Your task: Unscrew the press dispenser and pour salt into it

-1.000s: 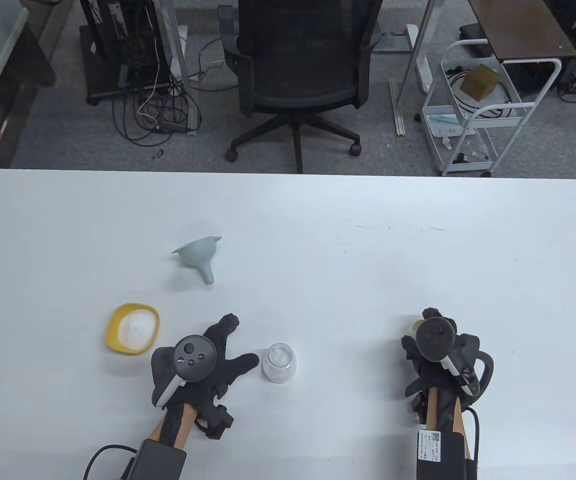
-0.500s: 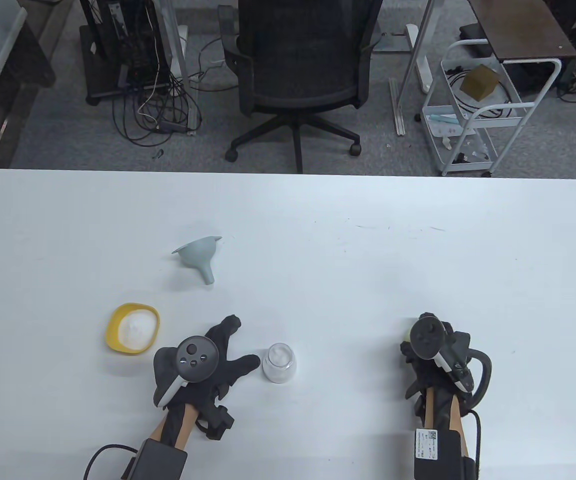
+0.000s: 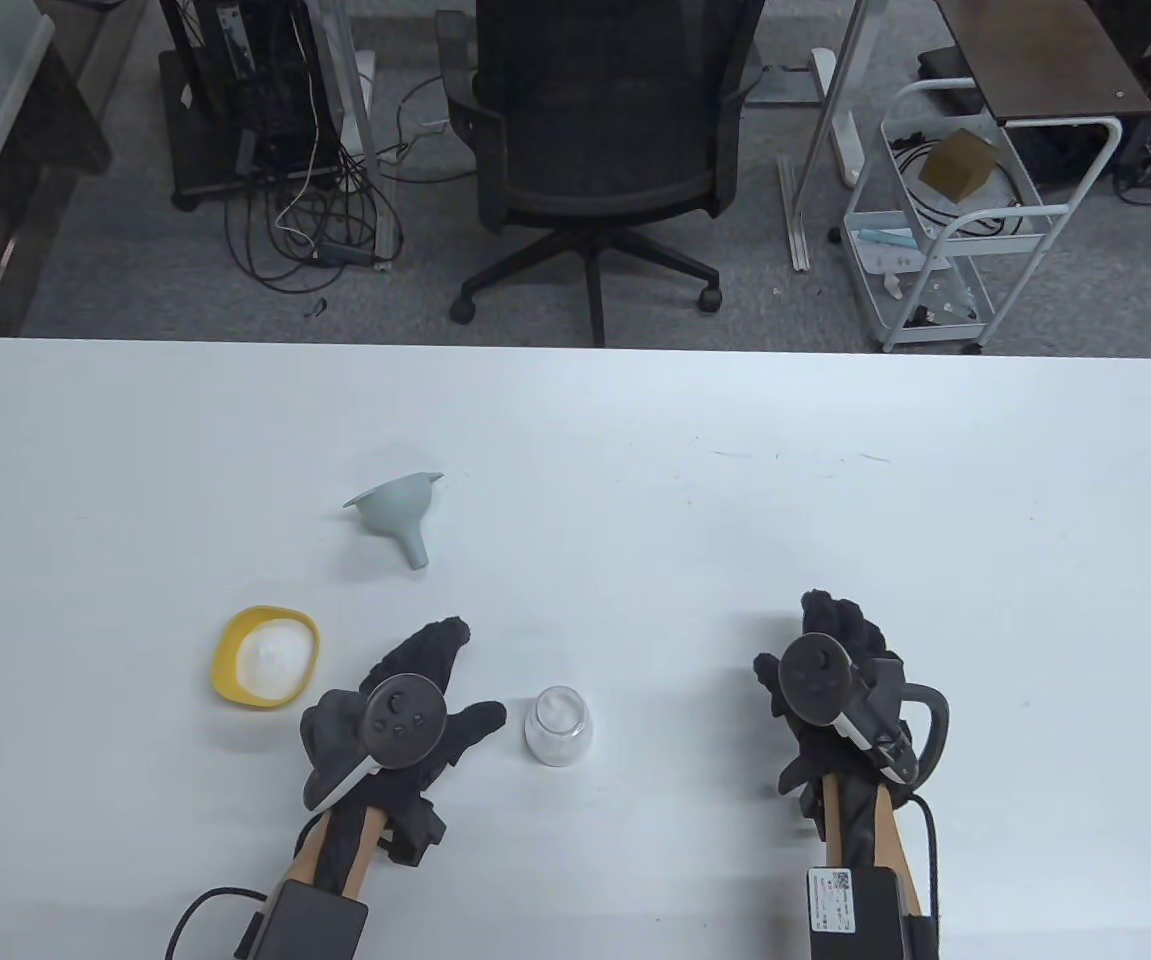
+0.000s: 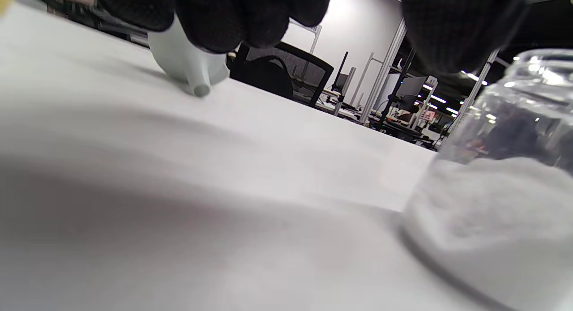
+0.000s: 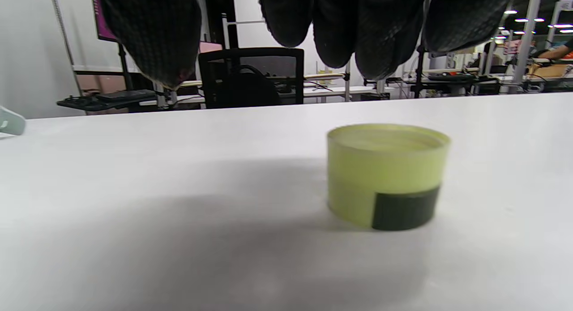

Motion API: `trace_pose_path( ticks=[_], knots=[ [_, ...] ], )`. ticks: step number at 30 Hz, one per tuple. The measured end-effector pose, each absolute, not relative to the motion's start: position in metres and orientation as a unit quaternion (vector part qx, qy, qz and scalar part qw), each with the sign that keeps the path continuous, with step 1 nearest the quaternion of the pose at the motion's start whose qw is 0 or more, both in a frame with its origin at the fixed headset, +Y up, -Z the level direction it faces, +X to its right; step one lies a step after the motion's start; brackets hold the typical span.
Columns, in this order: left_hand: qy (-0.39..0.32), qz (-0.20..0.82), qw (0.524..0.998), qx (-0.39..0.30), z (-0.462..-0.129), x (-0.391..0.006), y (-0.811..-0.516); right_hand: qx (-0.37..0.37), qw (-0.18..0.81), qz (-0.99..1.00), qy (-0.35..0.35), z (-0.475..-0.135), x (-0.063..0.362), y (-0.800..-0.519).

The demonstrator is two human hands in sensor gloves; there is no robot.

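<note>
The clear glass dispenser jar (image 3: 558, 727) stands uncapped on the white table with salt in it; it also shows in the left wrist view (image 4: 492, 212). My left hand (image 3: 470, 675) is open and empty, fingers spread, just left of the jar and apart from it. The yellow-green dispenser cap (image 5: 387, 176) with a black patch stands on the table. My right hand (image 3: 797, 640) is open above it, and its fingers (image 5: 367, 29) hang clear of the cap. The hand hides the cap in the table view.
A yellow bowl (image 3: 265, 655) of salt sits left of my left hand. A pale grey-green funnel (image 3: 397, 510) lies on its side farther back; it also shows in the left wrist view (image 4: 188, 65). An office chair (image 3: 595, 150) stands beyond the table's far edge.
My right hand let go of the cap, opened its fingers and shifted left and forward, now covering it from above. My left hand drew slightly back from the jar.
</note>
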State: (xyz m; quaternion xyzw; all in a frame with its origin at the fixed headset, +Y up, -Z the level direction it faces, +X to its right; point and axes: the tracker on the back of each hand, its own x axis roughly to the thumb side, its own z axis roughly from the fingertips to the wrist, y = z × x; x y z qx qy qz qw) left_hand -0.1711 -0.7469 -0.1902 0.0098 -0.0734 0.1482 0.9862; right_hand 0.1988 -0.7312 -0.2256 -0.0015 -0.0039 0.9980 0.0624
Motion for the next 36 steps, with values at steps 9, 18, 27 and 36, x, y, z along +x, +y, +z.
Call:
trace_pose_path(
  ticks=[9, 18, 27, 36],
  knots=[
    [0.063, -0.018, 0.998, 0.026, -0.201, -0.219, -0.739, 0.087, 0.031, 0.995, -0.035, -0.216, 0.152, -0.719],
    [0.191, 0.028, 0.980, -0.053, -0.208, -0.280, -0.759, 0.121, 0.017, 0.992, -0.035, -0.213, 0.136, -0.720],
    [0.232, 0.093, 0.962, -0.114, -0.208, -0.304, -0.775, 0.126, 0.015, 0.991, -0.032, -0.213, 0.136, -0.721],
    [0.238, 0.084, 0.960, -0.120, -0.207, -0.303, -0.776, 0.133, 0.018, 0.991, -0.029, -0.213, 0.134, -0.722]
  ],
)
